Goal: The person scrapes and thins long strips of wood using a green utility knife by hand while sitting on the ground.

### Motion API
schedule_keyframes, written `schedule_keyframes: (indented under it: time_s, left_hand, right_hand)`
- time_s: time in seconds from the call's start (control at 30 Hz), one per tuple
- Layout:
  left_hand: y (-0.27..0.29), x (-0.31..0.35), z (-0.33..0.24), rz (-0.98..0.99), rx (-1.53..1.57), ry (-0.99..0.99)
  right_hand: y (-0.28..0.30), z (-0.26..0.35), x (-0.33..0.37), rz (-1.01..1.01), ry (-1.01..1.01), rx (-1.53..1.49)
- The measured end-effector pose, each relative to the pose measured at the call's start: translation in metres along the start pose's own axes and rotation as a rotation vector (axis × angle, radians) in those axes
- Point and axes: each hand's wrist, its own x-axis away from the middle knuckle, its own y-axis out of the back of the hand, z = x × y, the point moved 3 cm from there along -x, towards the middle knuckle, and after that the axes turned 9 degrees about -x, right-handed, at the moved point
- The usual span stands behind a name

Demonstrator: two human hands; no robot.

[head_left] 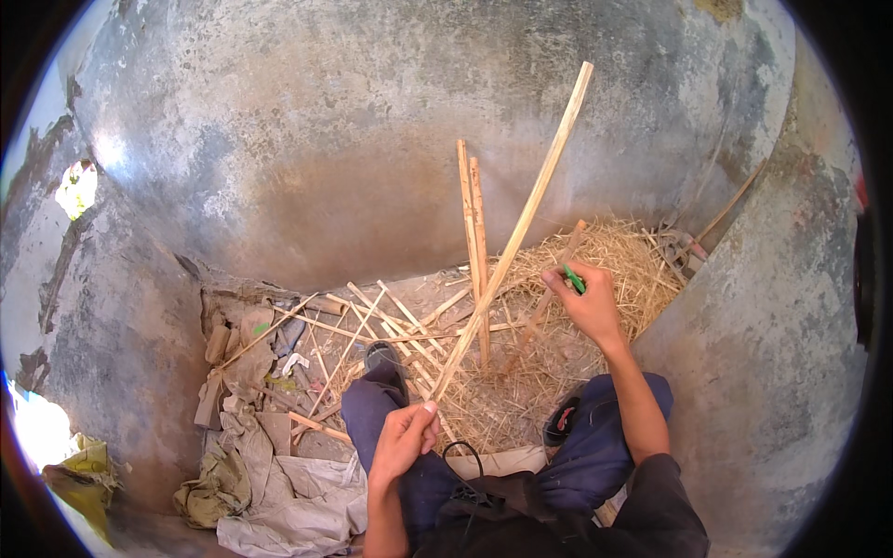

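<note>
My left hand [406, 438] grips the lower end of a long pale wooden strip [523, 226], with the thumb along it. The strip slants up and to the right, its far end high in front of the wall. My right hand [592, 303], to the right of the strip and apart from it, is closed around a small green tool [574, 279]. Only the green part of that tool shows, so its kind cannot be made out. Two reddish-brown wooden sticks [473, 223] stand leaning upright behind the strip. Another brown stick [558, 270] lies slanted beside my right hand.
A heap of straw-like shavings [642, 270] fills the back right of the floor. Several thin sticks [358, 321] lie crossed before my feet. Wood scraps [219, 358] and crumpled sacks [298, 493] lie on the left. Concrete walls [326, 121] stand close around me.
</note>
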Motion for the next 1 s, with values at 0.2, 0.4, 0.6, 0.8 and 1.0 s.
schedule_keyframes:
  time_s: [0.2,0.4,0.6,0.8,1.0]
  left_hand:
    - [-0.009,-0.003,0.006,0.074,-0.081,-0.003]
    - [-0.011,0.002,-0.035,-0.208,-0.654,-0.237]
    - [-0.023,-0.014,-0.071,-0.317,-0.622,-0.502]
    - [-0.051,-0.021,-0.073,0.065,-0.209,-0.185]
    - [-0.057,-0.02,-0.076,-0.114,-0.219,-0.304]
  right_hand:
    - [-0.033,0.017,0.016,0.196,0.029,-0.806]
    - [-0.041,0.014,0.024,0.237,0.007,-0.802]
    - [-0.05,0.028,0.038,0.289,-0.008,-0.844]
    - [-0.043,0.038,0.046,0.174,0.088,-0.668]
    - [-0.022,0.055,0.06,0.08,0.447,-0.135]
